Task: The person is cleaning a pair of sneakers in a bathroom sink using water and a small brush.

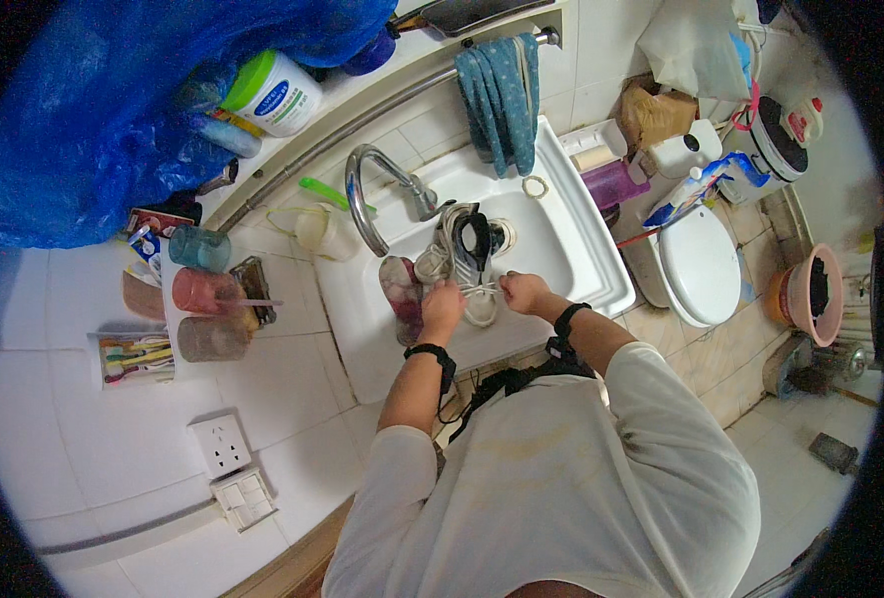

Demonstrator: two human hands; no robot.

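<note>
A white shoe with a dark lining [474, 237] lies in the white sink [571, 261], below the curved metal faucet [358, 194]. Pale shoelaces [479, 290] stretch across its front between my hands. My left hand [444, 309] is closed on the laces at the shoe's left side. On the right, my right hand [525, 293] pinches the other end of the laces. A red and grey insole-shaped piece [399, 289] lies on the sink's left ledge, close to my left hand. Whether the pale bulk left of the dark lining belongs to a second shoe, I cannot tell.
A teal towel [499, 105] hangs from the rail behind the sink. A pale mug [328, 231] stands left of the faucet. Wall-mounted cups [207, 291] and toothbrushes [138, 354] are at the left. Right of the sink stands a toilet with a white lid [699, 265].
</note>
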